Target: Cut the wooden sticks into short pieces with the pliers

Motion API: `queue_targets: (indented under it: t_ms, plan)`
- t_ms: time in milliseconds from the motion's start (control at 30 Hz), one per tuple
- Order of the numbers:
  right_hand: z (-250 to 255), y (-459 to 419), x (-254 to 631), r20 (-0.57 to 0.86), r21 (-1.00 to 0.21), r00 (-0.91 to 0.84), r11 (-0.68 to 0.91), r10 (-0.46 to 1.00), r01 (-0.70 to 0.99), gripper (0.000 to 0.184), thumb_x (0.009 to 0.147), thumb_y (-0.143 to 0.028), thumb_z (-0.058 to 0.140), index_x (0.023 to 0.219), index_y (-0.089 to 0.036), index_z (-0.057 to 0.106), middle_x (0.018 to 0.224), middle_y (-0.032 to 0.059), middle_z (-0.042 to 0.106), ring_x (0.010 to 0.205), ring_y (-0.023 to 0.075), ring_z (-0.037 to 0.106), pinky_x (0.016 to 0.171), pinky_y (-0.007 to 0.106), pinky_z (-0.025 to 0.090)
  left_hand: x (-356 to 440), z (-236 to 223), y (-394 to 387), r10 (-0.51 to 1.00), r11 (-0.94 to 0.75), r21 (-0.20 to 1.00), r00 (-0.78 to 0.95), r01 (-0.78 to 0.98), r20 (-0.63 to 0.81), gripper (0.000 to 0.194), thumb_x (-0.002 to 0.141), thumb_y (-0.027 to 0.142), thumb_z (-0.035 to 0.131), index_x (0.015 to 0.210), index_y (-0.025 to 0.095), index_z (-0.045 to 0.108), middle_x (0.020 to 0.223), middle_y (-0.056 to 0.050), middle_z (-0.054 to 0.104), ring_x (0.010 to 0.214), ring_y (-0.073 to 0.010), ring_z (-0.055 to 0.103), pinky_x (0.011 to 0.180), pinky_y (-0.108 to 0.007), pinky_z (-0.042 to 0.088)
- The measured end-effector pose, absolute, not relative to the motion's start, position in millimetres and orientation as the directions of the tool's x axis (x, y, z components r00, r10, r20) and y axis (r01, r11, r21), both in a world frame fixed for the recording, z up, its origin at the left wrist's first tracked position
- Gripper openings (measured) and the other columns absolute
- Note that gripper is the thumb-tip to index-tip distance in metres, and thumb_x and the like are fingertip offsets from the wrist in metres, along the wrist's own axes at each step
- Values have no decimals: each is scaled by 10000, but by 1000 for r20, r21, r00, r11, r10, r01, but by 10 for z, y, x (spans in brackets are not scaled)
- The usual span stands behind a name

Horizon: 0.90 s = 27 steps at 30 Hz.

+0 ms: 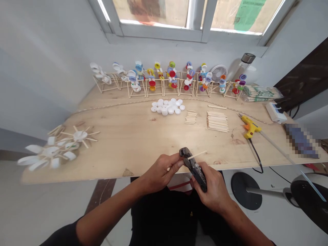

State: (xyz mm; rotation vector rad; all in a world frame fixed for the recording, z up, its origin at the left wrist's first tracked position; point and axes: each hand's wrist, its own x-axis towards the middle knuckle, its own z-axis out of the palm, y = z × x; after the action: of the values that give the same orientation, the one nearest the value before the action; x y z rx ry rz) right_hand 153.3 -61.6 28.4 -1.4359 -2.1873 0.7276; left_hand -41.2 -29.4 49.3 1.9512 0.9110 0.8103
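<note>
Here, craft stick [197,154] between both hands [160,174] [212,189]

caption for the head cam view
Left hand holds a wooden stick to a black hand tool gripped in the right hand

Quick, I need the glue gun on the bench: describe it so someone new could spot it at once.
Under the window runs a long plywood bench. Near its right end, beyond the pile of wooden sticks, lies a hot glue gun. It is the only bright yellow and orange tool there, trailing a black cord.
</note>
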Motion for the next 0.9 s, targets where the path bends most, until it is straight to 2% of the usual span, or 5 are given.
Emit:
queue_targets:
  t_ms: [300,500,600,733,900]
  plan:
    - [235,-619,1494,-3,-571,-324,265,946,777,82,742,-188,462,810,-210,423,609,-6,581,563,179,582,524,240,356,-393,448,-244,817,-508,754,508,415,271,180,890,176,329,784,159,473,572,43,478,468,-68,435,473,-177,341]
    - [222,-582,1455,-37,-559,-274,207,961,803,81,735,-205,475,784,-218,411,613,-8,584,563,183,589,513,236,347,-338,289,-207,736,-632,355,390,688,554,152,861,166,391,746,148,487,544,16,512,468,-99,459,461,-207,327]
    - [236,-552,1439,-42,-576,-280,205,959,791,89,733,-202,475,801,-216,418,627,-9,586,575,180,587,524,237,355,-339,225,-184,676,-649,230,410,726,613,154,830,111,394,720,154,493,532,11,507,472,-109,461,470,-220,327]
    - [241,-525,1438,-39,-575,-284,212,958,791,88,732,-194,469,801,-213,419,612,-9,579,569,179,577,521,241,352,-355,200,-166,663,-677,245,429,694,613,159,793,58,380,722,157,481,511,23,489,449,-106,444,452,-222,307]
    - [248,-515,1457,-40,-584,-289,212,957,783,92,727,-198,470,804,-211,420,616,-8,563,557,169,554,516,238,349,-345,261,-173,729,-663,405,417,630,543,156,829,96,356,751,159,475,497,43,461,420,-87,413,428,-205,283]
